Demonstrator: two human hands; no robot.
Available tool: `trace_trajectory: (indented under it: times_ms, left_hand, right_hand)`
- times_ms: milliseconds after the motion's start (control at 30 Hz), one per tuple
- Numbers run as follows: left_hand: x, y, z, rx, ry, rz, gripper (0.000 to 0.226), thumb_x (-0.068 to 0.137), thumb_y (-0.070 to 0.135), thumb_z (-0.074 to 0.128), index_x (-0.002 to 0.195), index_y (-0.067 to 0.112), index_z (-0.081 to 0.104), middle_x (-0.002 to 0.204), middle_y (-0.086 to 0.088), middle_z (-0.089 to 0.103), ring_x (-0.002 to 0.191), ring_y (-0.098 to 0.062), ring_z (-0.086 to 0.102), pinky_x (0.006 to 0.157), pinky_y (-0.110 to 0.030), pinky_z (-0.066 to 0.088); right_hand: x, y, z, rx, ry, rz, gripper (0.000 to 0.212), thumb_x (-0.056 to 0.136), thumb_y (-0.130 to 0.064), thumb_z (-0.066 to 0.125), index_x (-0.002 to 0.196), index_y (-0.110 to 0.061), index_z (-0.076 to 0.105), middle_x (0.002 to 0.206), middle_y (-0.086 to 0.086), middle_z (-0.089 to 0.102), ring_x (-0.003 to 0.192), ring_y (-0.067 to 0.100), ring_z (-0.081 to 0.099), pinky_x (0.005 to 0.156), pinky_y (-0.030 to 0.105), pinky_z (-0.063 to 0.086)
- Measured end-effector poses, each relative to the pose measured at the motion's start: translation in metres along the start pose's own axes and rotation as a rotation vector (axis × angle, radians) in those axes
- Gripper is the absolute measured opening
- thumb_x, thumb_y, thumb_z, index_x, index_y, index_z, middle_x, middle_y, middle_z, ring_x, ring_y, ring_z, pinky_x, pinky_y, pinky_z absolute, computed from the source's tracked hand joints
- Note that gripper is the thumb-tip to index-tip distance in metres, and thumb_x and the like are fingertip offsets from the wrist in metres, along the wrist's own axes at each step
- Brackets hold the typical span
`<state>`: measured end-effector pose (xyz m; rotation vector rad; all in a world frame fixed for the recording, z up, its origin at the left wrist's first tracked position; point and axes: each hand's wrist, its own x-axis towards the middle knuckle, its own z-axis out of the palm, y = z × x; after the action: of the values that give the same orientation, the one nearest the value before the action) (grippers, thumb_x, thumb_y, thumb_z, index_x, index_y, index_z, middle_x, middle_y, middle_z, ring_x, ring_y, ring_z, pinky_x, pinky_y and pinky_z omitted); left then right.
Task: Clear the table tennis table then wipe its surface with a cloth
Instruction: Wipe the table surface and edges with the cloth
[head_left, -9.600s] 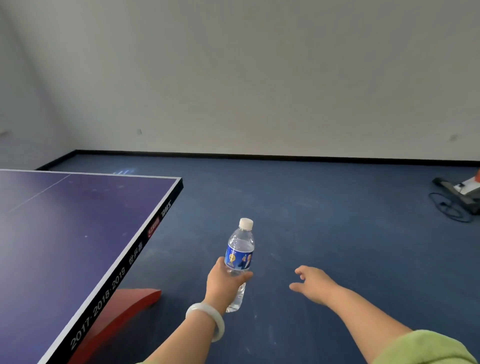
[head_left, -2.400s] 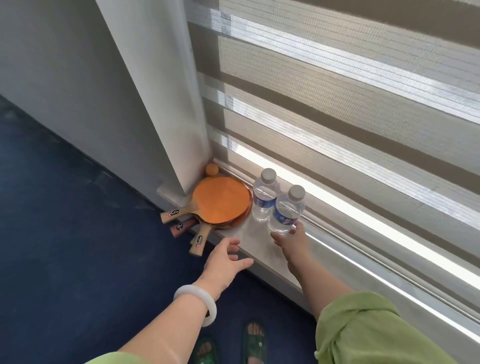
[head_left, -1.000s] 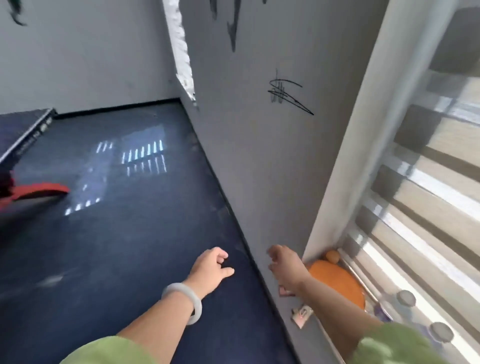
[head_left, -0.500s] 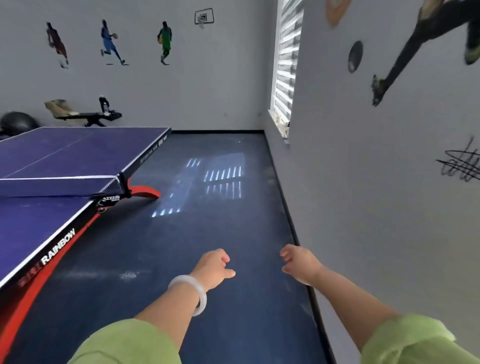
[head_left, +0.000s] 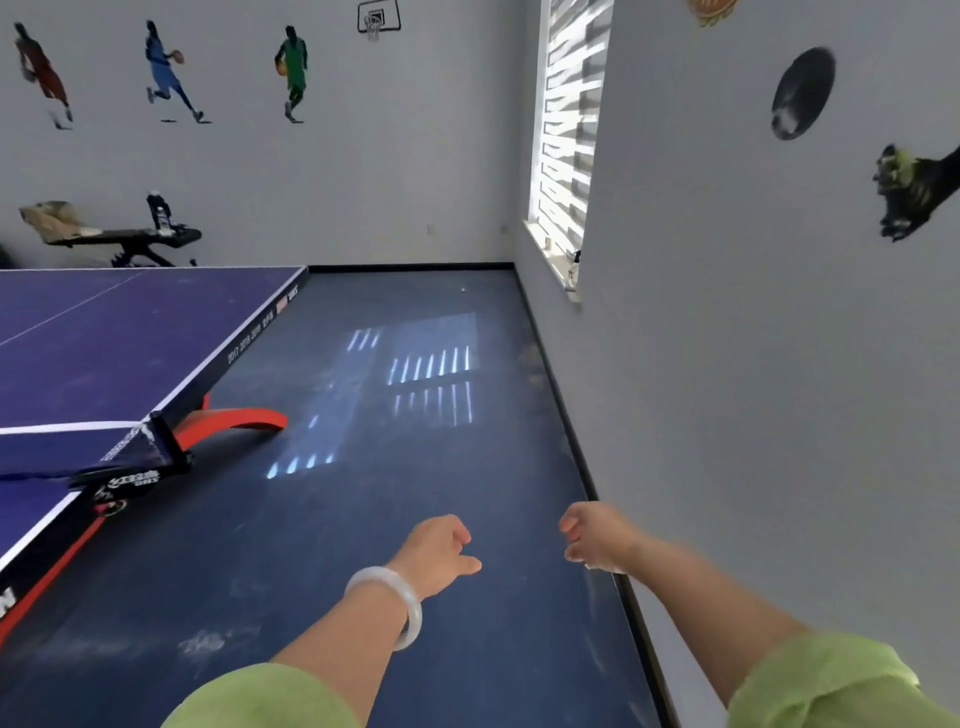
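The blue table tennis table (head_left: 119, 353) fills the left of the head view, its dark net (head_left: 78, 452) crossing at the lower left. Nothing lies on the part of its top that I see. My left hand (head_left: 439, 553), with a pale bangle on the wrist, hangs over the blue floor, fingers loosely curled and holding nothing. My right hand (head_left: 597, 538) is beside it near the wall's base, also loosely curled and holding nothing. No cloth is in view.
A grey wall (head_left: 753, 364) runs along my right, with a window ledge (head_left: 556, 265) farther on that carries a small object. A red table leg (head_left: 234, 418) juts onto the floor. A black bench (head_left: 119, 239) stands at the far wall. A small white ball (head_left: 463, 290) lies on the floor.
I left the water bottle on the sill beside the paddles and turned away. In the last half second the view has swung a little right; both hands stay held out, holding nothing.
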<state>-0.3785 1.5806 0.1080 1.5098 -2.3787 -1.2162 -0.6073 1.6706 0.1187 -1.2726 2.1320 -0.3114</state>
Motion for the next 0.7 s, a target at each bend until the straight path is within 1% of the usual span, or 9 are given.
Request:
trace_trajectory:
  times_ms: [100,200,267,333,400,433,533,633,700]
  left_hand:
    - [0.065,0.012,-0.020,-0.006,0.033,-0.015,0.034,0.088,0.026,0.071,0.117,0.017,0.058,0.111,0.003,0.056,0.093,-0.011,0.055,0.071,-0.017,0.043]
    - [0.125,0.022,-0.048,0.025,0.042,-0.056,0.034,0.088,0.026,0.071,0.118,0.015,0.058,0.106,0.004,0.054,0.090,-0.011,0.054,0.062,-0.011,0.041]
    - [0.166,0.028,-0.068,0.037,0.060,-0.069,0.035,0.089,0.026,0.071,0.118,0.014,0.058,0.105,0.003,0.053,0.091,-0.011,0.053,0.067,-0.013,0.042]
    - [0.204,0.032,-0.087,0.044,0.061,-0.081,0.035,0.088,0.025,0.071,0.118,0.013,0.058,0.105,0.002,0.054,0.092,-0.012,0.053,0.074,-0.016,0.041]
    - [0.242,0.031,-0.104,0.062,0.054,-0.092,0.035,0.086,0.025,0.072,0.117,0.014,0.059,0.105,0.002,0.055,0.092,-0.011,0.053,0.075,-0.015,0.040]
    - [0.263,0.029,-0.113,0.070,0.051,-0.097,0.035,0.086,0.025,0.071,0.117,0.014,0.059,0.105,0.003,0.055,0.091,-0.010,0.053,0.074,-0.015,0.040]
    - [0.340,0.021,-0.146,0.060,0.063,-0.112,0.032,0.085,0.025,0.071,0.114,0.015,0.060,0.104,0.003,0.056,0.090,-0.010,0.055,0.068,-0.012,0.039]
    - [0.427,0.016,-0.185,0.055,0.069,-0.084,0.031,0.084,0.025,0.073,0.111,0.016,0.061,0.101,0.003,0.058,0.088,-0.010,0.056,0.064,-0.011,0.039]
    - [0.485,0.015,-0.216,0.043,0.069,-0.064,0.027,0.083,0.026,0.074,0.106,0.019,0.060,0.099,0.005,0.058,0.085,-0.008,0.056,0.060,-0.009,0.039]
  right_hand:
    - [0.074,-0.007,-0.034,0.013,-0.021,0.006,0.038,0.086,-0.007,0.064,0.124,-0.008,0.060,0.122,0.014,0.064,0.109,0.028,0.064,0.092,0.034,0.054]
    - [0.141,-0.021,-0.062,-0.038,-0.080,-0.020,0.038,0.089,-0.009,0.062,0.127,-0.007,0.059,0.125,0.013,0.063,0.115,0.028,0.062,0.094,0.032,0.052]
    - [0.185,-0.034,-0.083,-0.054,-0.089,-0.045,0.037,0.090,-0.008,0.061,0.127,-0.005,0.059,0.125,0.014,0.064,0.114,0.027,0.062,0.094,0.032,0.052]
    - [0.231,-0.049,-0.100,-0.062,-0.102,-0.053,0.035,0.091,-0.006,0.060,0.126,-0.004,0.060,0.124,0.015,0.064,0.108,0.026,0.064,0.092,0.032,0.052]
    - [0.275,-0.064,-0.111,-0.076,-0.129,-0.065,0.033,0.090,-0.006,0.061,0.124,-0.004,0.061,0.123,0.015,0.065,0.102,0.024,0.064,0.089,0.031,0.053]
    - [0.298,-0.070,-0.116,-0.090,-0.138,-0.076,0.032,0.089,-0.006,0.062,0.122,-0.004,0.062,0.122,0.014,0.066,0.102,0.024,0.065,0.088,0.031,0.053]
    - [0.375,-0.089,-0.136,-0.073,-0.135,-0.082,0.032,0.087,-0.005,0.063,0.119,-0.007,0.064,0.112,0.008,0.066,0.101,0.027,0.066,0.083,0.032,0.055]
    - [0.453,-0.109,-0.159,-0.036,-0.096,-0.065,0.034,0.086,-0.007,0.064,0.120,-0.009,0.065,0.106,0.003,0.063,0.089,0.020,0.062,0.085,0.034,0.057]
    - [0.503,-0.120,-0.179,0.027,-0.052,-0.026,0.028,0.086,-0.009,0.066,0.114,-0.011,0.065,0.104,0.005,0.064,0.082,0.022,0.064,0.083,0.037,0.059]
